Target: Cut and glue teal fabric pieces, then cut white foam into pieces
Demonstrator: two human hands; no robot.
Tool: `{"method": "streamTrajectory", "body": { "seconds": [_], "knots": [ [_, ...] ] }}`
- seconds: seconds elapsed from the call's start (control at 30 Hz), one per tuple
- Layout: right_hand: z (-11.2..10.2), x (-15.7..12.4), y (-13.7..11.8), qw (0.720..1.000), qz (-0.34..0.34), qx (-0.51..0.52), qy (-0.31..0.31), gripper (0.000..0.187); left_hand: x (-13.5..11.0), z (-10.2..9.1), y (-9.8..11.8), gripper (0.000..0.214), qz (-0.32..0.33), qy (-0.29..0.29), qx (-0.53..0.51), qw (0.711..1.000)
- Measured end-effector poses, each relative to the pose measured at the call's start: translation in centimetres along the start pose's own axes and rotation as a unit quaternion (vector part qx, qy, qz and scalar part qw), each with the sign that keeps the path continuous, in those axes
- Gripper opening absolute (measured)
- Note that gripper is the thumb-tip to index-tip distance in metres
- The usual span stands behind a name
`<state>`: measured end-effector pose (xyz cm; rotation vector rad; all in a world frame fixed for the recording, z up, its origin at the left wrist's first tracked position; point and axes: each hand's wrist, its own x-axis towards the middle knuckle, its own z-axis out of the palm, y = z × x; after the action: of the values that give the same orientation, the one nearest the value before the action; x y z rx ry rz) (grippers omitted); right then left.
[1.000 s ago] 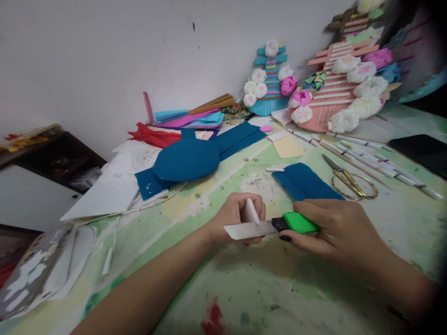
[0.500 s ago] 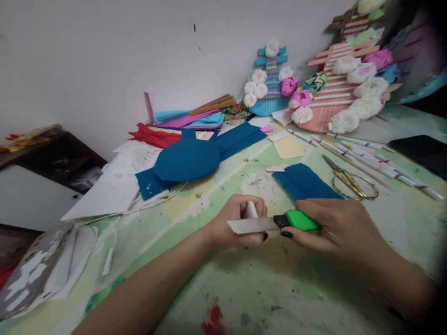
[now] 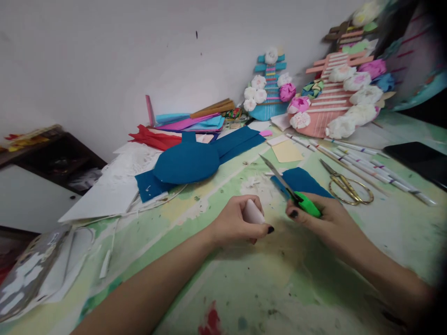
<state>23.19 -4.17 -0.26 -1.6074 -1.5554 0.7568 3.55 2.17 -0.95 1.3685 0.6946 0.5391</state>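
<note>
My left hand [image 3: 239, 221] is wrapped round a small white piece [image 3: 253, 212], perhaps foam or rolled paper; its lower part is hidden by my fingers. My right hand [image 3: 321, 214] grips a utility knife [image 3: 305, 204] by its green handle, the long blade out and pointing up and to the left. The blade is apart from the white piece. Behind the knife lies a blue paper piece [image 3: 307, 180] on the table. Gold-handled scissors [image 3: 349, 186] rest just beyond my right hand.
A blue lute-shaped cutout [image 3: 188, 163] lies at the back left beside white paper sheets [image 3: 101, 200]. Decorated blue [image 3: 270, 93] and pink [image 3: 335, 97] paper lutes stand against the wall. Paper sticks [image 3: 380, 170] and a black phone [image 3: 419, 160] lie on the right.
My right hand has swung the knife blade up and away from the white piece, from nearly level to slanting upward. The left hand still holds the piece, now more exposed.
</note>
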Motion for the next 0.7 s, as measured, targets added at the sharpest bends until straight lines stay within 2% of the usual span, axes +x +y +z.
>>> {"method": "streamTrajectory", "body": {
  "seconds": [0.1, 0.2, 0.3, 0.43, 0.5, 0.6, 0.63, 0.7],
  "knots": [
    [0.5, -0.3, -1.1, 0.991, 0.036, 0.109, -0.073, 0.023, 0.1, 0.6, -0.3, 0.037, -0.035, -0.025, 0.000, 0.999],
    [0.7, -0.7, -1.6, 0.977, 0.024, 0.165, -0.131, 0.014, 0.2, 0.9, -0.7, 0.040, -0.069, -0.056, -0.018, 0.996],
    [0.7, -0.9, -1.5, 0.973, 0.001, 0.172, -0.151, 0.006, 0.2, 1.0, -1.2, 0.043, -0.089, -0.061, -0.013, 0.994],
    [0.6, -0.8, -1.0, 0.978, -0.013, 0.134, -0.160, 0.010, 0.1, 1.0, -1.4, 0.036, -0.087, -0.076, -0.021, 0.993],
    [0.5, -0.6, -0.8, 0.984, -0.023, 0.106, -0.143, 0.012, 0.1, 1.0, -1.1, 0.027, -0.072, -0.096, -0.040, 0.992],
    [0.1, -0.3, -0.6, 0.997, -0.034, 0.031, -0.058, 0.018, 0.3, 0.6, -0.4, 0.024, -0.046, -0.110, -0.064, 0.991],
    [0.0, -0.2, -0.5, 0.999, -0.035, 0.001, -0.023, 0.021, 0.4, 0.4, -0.2, 0.027, -0.038, -0.098, -0.066, 0.992],
    [-0.3, 0.0, -0.3, 0.997, -0.029, -0.054, 0.043, 0.027, 0.7, -0.4, 0.0, 0.032, -0.028, -0.037, -0.054, 0.998]
  ]
}}
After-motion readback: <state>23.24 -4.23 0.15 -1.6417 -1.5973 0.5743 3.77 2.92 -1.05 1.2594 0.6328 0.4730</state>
